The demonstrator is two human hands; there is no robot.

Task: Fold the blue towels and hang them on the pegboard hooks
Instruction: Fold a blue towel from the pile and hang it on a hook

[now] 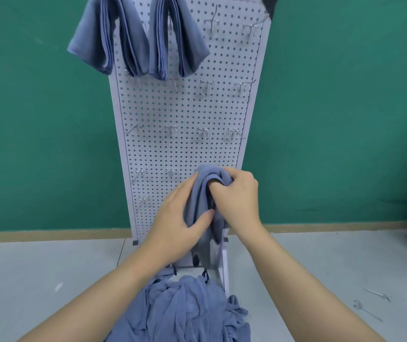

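Two folded blue cloth towels (pixel 133 38) are hanging at upper left of the white perforated pegboard (pixel 185 107). We are gripping a third blue towel (pixel 204 203) at centre frame, right hand (pixel 237 198) clenching its top, left hand (pixel 180 218) pinching its side; next, probably draping it over a bare metal hook (pixel 206 132).

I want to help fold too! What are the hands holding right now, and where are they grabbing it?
Both hold one folded blue towel: right hand grips its bunched top, left hand its side.
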